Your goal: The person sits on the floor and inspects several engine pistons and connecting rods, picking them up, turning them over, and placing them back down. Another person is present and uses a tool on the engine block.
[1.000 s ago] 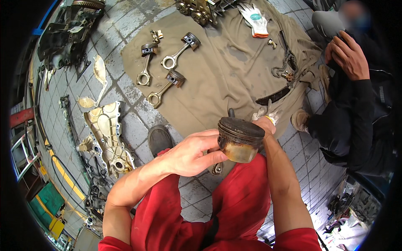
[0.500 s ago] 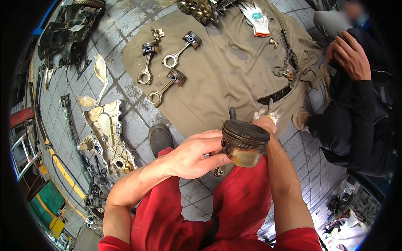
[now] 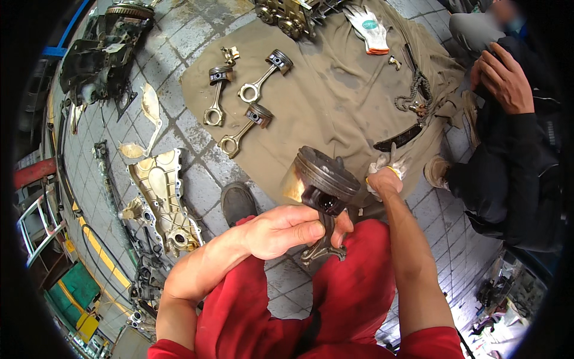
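Note:
My left hand (image 3: 287, 230) is closed round the connecting rod (image 3: 326, 242) of a dark, worn piston (image 3: 327, 176). The crown tilts up and away from me, with grooves and brownish stains on its side. The rod's lower end is an open half-ring below my fingers. Behind the piston, on the right, my right hand (image 3: 385, 180) is closed on a white work glove (image 3: 391, 160) with a yellow-edged cuff; the fingertips are partly hidden by it. Further off on the brown cloth (image 3: 311, 107) lie several pistons with rods, one of them a nearer piston (image 3: 258, 115).
A pale metal cover (image 3: 161, 197) lies on the tiles to the left. White glove with an orange cuff (image 3: 368, 30), chain (image 3: 412, 96) and dark curved guide (image 3: 399, 137) rest on the cloth. A co-worker (image 3: 508, 149) crouches at the right. Engine parts (image 3: 101, 60) stand far left.
My left hand has turned the piston, so its crown now tilts to the other side and its pin hole and rod show. My right hand, still with the glove, has come into fuller view.

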The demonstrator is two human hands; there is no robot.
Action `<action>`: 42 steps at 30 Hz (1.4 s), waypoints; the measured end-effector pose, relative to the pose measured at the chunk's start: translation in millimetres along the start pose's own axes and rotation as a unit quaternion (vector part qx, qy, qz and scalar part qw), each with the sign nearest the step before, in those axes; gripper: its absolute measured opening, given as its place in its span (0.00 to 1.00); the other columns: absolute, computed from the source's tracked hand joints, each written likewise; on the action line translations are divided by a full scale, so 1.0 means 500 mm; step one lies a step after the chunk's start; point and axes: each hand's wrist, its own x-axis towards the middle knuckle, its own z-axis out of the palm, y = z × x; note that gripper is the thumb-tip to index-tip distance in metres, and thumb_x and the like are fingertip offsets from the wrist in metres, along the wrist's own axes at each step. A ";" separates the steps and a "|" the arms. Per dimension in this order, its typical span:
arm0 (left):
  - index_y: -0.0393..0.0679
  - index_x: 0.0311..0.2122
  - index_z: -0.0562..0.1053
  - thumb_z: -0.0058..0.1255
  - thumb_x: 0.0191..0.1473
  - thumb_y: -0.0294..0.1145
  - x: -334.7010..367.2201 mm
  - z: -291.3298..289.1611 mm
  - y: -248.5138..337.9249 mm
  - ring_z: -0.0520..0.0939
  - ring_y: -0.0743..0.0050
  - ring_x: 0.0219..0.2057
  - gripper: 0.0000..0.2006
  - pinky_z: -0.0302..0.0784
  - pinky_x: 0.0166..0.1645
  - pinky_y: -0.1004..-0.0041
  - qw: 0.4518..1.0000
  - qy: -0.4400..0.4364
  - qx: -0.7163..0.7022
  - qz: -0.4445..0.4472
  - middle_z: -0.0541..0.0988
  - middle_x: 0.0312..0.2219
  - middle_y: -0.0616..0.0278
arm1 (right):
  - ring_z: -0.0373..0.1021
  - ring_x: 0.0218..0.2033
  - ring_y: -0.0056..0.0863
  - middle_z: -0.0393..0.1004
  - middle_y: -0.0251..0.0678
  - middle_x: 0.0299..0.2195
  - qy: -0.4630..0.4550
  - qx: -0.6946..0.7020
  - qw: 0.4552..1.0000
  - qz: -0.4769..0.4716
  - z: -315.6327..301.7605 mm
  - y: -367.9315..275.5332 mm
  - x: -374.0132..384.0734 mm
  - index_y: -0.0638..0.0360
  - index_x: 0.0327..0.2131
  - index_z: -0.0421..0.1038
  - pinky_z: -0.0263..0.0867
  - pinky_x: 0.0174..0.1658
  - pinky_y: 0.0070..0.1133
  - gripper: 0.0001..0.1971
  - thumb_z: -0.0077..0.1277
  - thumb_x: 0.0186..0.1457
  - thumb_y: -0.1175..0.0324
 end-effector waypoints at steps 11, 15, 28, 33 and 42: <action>0.30 0.62 0.68 0.42 0.74 0.45 -0.010 0.004 -0.013 0.76 0.65 0.46 0.26 0.70 0.53 0.65 0.988 -0.013 -0.148 0.031 0.77 0.42 0.57 | 0.77 0.58 0.41 0.82 0.41 0.54 0.002 0.006 1.000 -0.004 -0.001 -0.002 -0.003 0.60 0.51 0.82 0.72 0.58 0.31 0.23 0.55 0.55 0.59; 0.30 0.62 0.66 0.39 0.75 0.47 -0.013 0.003 -0.011 0.74 0.68 0.45 0.27 0.68 0.53 0.68 0.973 -0.045 -0.220 0.042 0.75 0.43 0.58 | 0.77 0.58 0.41 0.82 0.42 0.54 0.003 0.011 1.000 -0.004 -0.006 -0.004 -0.008 0.60 0.51 0.82 0.72 0.58 0.31 0.23 0.55 0.54 0.59; 0.31 0.49 0.72 0.38 0.72 0.54 -0.023 -0.003 -0.002 0.73 0.69 0.36 0.28 0.67 0.44 0.70 0.973 -0.046 -0.225 0.026 0.75 0.32 0.60 | 0.77 0.58 0.40 0.81 0.42 0.55 0.000 0.014 1.000 0.003 -0.008 -0.004 -0.008 0.60 0.52 0.81 0.71 0.59 0.31 0.23 0.54 0.56 0.60; 0.34 0.41 0.74 0.40 0.70 0.53 -0.022 -0.007 -0.014 0.72 0.68 0.33 0.26 0.66 0.41 0.69 0.964 -0.066 -0.255 0.042 0.75 0.26 0.61 | 0.76 0.59 0.39 0.81 0.40 0.56 -0.017 0.010 1.000 0.007 -0.009 -0.004 -0.006 0.59 0.53 0.81 0.71 0.59 0.31 0.24 0.55 0.56 0.58; 0.41 0.28 0.76 0.42 0.65 0.53 -0.016 -0.014 -0.004 0.71 0.69 0.31 0.25 0.65 0.37 0.73 0.963 -0.145 -0.228 0.025 0.75 0.23 0.64 | 0.77 0.58 0.38 0.82 0.39 0.54 -0.002 0.004 1.000 0.007 -0.001 -0.003 -0.001 0.58 0.51 0.82 0.72 0.58 0.30 0.23 0.55 0.55 0.57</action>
